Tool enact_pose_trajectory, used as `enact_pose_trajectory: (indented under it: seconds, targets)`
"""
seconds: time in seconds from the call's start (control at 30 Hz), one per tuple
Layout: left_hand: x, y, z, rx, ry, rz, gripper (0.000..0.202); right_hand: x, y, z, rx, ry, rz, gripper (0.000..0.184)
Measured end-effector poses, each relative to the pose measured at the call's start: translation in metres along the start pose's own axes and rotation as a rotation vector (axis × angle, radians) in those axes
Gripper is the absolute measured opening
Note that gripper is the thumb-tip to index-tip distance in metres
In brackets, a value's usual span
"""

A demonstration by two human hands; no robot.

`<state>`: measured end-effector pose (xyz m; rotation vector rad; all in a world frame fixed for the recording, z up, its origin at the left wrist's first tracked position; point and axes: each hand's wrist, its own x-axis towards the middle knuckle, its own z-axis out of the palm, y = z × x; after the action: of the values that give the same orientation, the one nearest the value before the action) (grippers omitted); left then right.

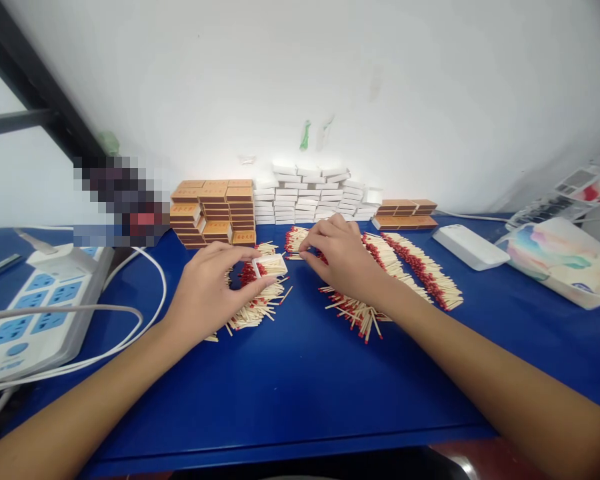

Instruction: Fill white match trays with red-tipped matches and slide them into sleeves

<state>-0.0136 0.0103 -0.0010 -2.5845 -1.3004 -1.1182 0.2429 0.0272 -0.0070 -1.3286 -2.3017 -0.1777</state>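
My left hand grips a small white matchbox tray between thumb and fingers, and red-tipped matches lie inside it. Under and around that hand is a loose heap of matches. To the right my right hand hovers with thumb and fingertips drawn together; whether anything is between them is hidden. Another match pile spreads below its wrist, and a small bunch of matches lies just behind its fingertips. Longer rows of matches fan out to the right.
Orange matchboxes are stacked at the back left, white trays in the middle, and more orange boxes at the right. A white rectangular device and tissue pack lie right. A power strip with cables occupies the left.
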Motion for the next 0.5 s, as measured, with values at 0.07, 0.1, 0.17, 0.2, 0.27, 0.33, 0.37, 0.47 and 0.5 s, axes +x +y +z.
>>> enact_pose_trajectory:
  seconds: [0.07,0.1,0.17,0.2,0.27,0.33,0.37,0.47,0.5]
  targets:
    - [0.0,0.0,0.0,-0.001,-0.005,-0.004,0.035,0.001,0.006,0.006,-0.003,-0.06,0.009,0.018]
    - [0.0,0.0,0.0,-0.001,-0.006,-0.006,0.036,0.002,0.007,0.009,-0.004,-0.08,0.01,0.017]
    - [-0.001,0.001,0.0,0.0,-0.001,-0.004,0.036,0.002,0.007,0.011,-0.013,-0.104,0.006,0.017]
    - [-0.001,0.001,0.0,0.002,0.002,-0.001,0.036,0.003,0.006,0.011,-0.019,-0.108,0.004,0.018]
    - [-0.001,0.003,-0.001,-0.001,0.003,0.003,0.037,0.003,0.005,0.011,-0.03,-0.107,0.001,0.018]
    - [0.0,0.004,-0.001,-0.002,0.0,0.004,0.037,0.003,0.004,0.011,-0.04,-0.106,-0.003,0.016]
    - [0.0,0.004,-0.001,-0.001,-0.002,0.005,0.037,0.003,0.004,0.011,-0.046,-0.107,-0.001,0.016]
    - [-0.001,0.004,0.0,-0.003,-0.005,0.014,0.038,0.005,0.003,0.013,-0.057,-0.136,0.01,0.015]
    - [-0.001,0.003,0.001,-0.007,-0.009,0.017,0.038,0.005,0.003,0.014,-0.063,-0.151,0.015,0.015]
